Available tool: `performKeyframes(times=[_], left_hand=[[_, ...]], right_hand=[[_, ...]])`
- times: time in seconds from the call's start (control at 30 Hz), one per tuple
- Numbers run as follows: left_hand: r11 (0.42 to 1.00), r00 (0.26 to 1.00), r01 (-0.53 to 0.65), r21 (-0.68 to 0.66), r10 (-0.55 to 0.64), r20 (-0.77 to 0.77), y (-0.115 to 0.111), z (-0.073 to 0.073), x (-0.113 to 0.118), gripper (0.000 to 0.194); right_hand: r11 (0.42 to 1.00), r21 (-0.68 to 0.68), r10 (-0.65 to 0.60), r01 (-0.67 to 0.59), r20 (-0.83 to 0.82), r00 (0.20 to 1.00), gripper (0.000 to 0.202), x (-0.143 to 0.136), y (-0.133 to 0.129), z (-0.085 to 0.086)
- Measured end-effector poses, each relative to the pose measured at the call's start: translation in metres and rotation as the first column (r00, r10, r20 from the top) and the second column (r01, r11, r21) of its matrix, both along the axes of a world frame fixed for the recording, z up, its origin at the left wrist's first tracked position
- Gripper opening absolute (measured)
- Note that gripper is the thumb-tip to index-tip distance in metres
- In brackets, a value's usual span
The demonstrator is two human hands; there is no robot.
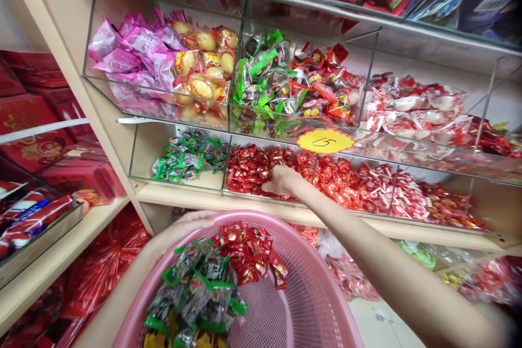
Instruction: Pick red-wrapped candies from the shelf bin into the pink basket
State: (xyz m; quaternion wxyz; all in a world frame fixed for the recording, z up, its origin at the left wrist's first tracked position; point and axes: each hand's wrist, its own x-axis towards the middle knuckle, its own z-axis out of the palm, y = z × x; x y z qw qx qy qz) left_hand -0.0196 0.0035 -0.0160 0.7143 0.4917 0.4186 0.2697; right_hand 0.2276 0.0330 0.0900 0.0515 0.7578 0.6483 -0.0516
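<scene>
My left hand (pixel 187 227) is closed over the upper left rim of a pink plastic basket (pixel 326 296). Inside the basket are red-wrapped candies (pixel 247 250), green-and-clear packets (pixel 199 288) and some yellow-wrapped pieces (pixel 183 340) at the bottom edge of the view. My right hand (pixel 282 179) reaches over the front of a lower shelf bin and rests among small red-wrapped candies (pixel 247 168). Its fingers are curled downward, and whatever they hold is hidden. Green-wrapped candies (pixel 190 155) fill the neighbouring compartment on the left.
Clear-fronted bins above hold purple packets (pixel 141 57), yellow-and-clear packets (pixel 206 65) and green-and-red ones (pixel 281 76). A yellow tag (pixel 325 141) marked 15 hangs over the lower bins. A wooden upright (pixel 77 76) and red boxes (pixel 30 119) stand at left.
</scene>
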Motion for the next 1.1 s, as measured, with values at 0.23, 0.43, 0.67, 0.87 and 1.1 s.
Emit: performKeyframes(times=[0.23, 0.43, 0.67, 0.87, 1.1], left_hand=[[1.000, 1.000, 0.002, -0.025, -0.002, 0.005, -0.002, 0.006, 0.001, 0.040], [1.000, 1.000, -0.008, -0.016, 0.008, 0.015, -0.006, 0.006, -0.002, 0.043], [1.000, 1.000, -0.014, -0.001, 0.014, 0.025, -0.006, 0.004, -0.005, 0.042], [1.000, 1.000, -0.011, 0.024, 0.010, 0.023, -0.002, 0.001, -0.006, 0.040], [0.999, 1.000, 0.019, 0.027, -0.019, 0.008, 0.002, -0.008, -0.007, 0.043]], right_hand=[[0.964, 0.196, 0.209, -0.182, -0.128, 0.970, 0.032, 0.009, -0.074, 0.020], [0.961, -0.045, 0.258, -0.274, -0.224, 0.940, 0.017, -0.007, -0.147, -0.033], [0.955, -0.084, 0.290, -0.285, 0.069, 0.954, 0.025, -0.002, -0.159, -0.066], [0.953, -0.016, 0.302, -0.302, 0.128, 0.945, 0.019, 0.008, -0.152, -0.071], [0.953, -0.135, 0.267, -0.272, -0.054, 0.962, 0.018, -0.005, -0.167, -0.072]])
